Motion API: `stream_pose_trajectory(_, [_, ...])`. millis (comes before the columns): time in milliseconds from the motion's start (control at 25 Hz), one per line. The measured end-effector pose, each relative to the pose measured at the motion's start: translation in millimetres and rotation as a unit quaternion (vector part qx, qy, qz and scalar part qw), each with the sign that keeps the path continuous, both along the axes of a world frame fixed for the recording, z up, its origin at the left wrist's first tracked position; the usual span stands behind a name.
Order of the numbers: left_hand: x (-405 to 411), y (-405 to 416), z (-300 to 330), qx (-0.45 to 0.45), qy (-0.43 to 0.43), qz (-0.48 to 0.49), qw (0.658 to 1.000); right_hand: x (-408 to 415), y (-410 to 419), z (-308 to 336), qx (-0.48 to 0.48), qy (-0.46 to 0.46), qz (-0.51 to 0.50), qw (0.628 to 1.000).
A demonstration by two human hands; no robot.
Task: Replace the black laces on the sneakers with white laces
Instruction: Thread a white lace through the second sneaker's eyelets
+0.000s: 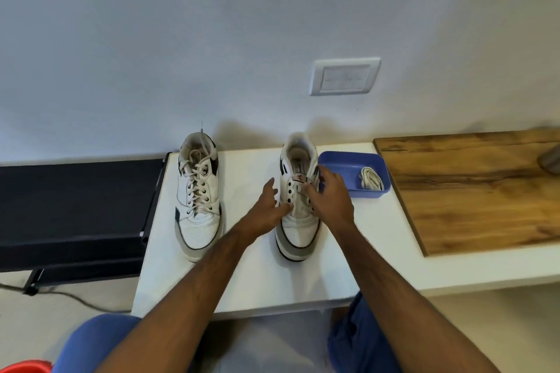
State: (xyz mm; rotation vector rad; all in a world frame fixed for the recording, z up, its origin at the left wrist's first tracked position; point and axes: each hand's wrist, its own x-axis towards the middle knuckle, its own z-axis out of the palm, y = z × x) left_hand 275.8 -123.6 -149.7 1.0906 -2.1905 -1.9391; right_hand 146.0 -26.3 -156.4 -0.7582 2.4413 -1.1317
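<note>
Two white sneakers stand on a white table [248, 275], toes toward me. The left sneaker [198, 200] is laced with a white lace. The right sneaker [298, 215] has bare eyelets and no lace. My left hand [266, 212] rests against its left side with fingers spread, the thumb touching the tongue. My right hand [330, 194] lies over the sneaker's right side, its fingers curled at the eyelets and tongue. A coiled white lace [371, 179] lies in a blue tray [342, 160] just right of that sneaker.
A wooden board [472, 188] covers the table's right part, with a grey object [550, 160] at the frame's edge. A black bench [75, 209] stands to the left. A wall switch plate [344, 76] is above. My blue-clad knees are below the table edge.
</note>
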Motion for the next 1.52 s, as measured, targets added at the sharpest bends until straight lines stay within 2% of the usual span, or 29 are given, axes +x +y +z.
stream_pose_trajectory(240, [17, -1, -3, -0.030, 0.003, 0.006, 1.000, 17, -1, -1, 0.025, 0.032, 0.009, 0.999])
stream_pose_trajectory(360, [51, -3, -6, -0.045, -0.012, 0.018, 0.999, 45, -2, -2, 0.030, 0.039, 0.047, 0.998])
stream_pose_trajectory(480, [79, 0, -12, -0.069, 0.012, 0.029, 0.997, 67, -3, -5, 0.031, 0.033, 0.098, 0.994])
stream_pose_trajectory(600, [84, 1, -22, -0.111, 0.066, 0.012, 0.992, 36, 2, 4, 0.013, 0.008, 0.095, 0.995])
stream_pose_trajectory(680, [84, 0, -30, -0.161, 0.091, 0.011, 0.983, -10, 9, 9, 0.007, 0.048, 0.039, 0.998])
stream_pose_trajectory(760, [82, -4, -37, -0.211, 0.117, 0.024, 0.970, -62, 20, 10, 0.053, 0.099, -0.016, 0.994])
stream_pose_trajectory(840, [78, -10, -42, -0.237, 0.150, 0.040, 0.959, -100, 30, 8, 0.144, 0.135, -0.029, 0.980])
stream_pose_trajectory(960, [69, -14, -42, -0.277, 0.172, 0.054, 0.944, -125, 38, -4, 0.286, 0.200, -0.012, 0.937])
stream_pose_trajectory(1040, [66, -13, -42, -0.328, 0.174, 0.042, 0.928, -127, 39, -11, 0.322, 0.251, -0.021, 0.912])
stream_pose_trajectory(1120, [66, -10, -43, -0.379, 0.168, 0.014, 0.910, -127, 38, -16, 0.352, 0.257, -0.043, 0.899])
stream_pose_trajectory(1240, [66, -11, -47, -0.408, 0.152, -0.003, 0.900, -133, 33, -22, 0.389, 0.272, -0.054, 0.879])
stream_pose_trajectory(1320, [64, -13, -50, -0.409, 0.149, -0.008, 0.900, -137, 33, -25, 0.381, 0.276, -0.061, 0.881])
stream_pose_trajectory(1400, [64, -13, -51, -0.412, 0.146, -0.011, 0.899, -139, 36, -26, 0.325, 0.257, -0.078, 0.907])
stream_pose_trajectory(1520, [65, -15, -49, -0.415, 0.140, -0.016, 0.899, -126, 33, -5, 0.140, 0.150, -0.074, 0.976])
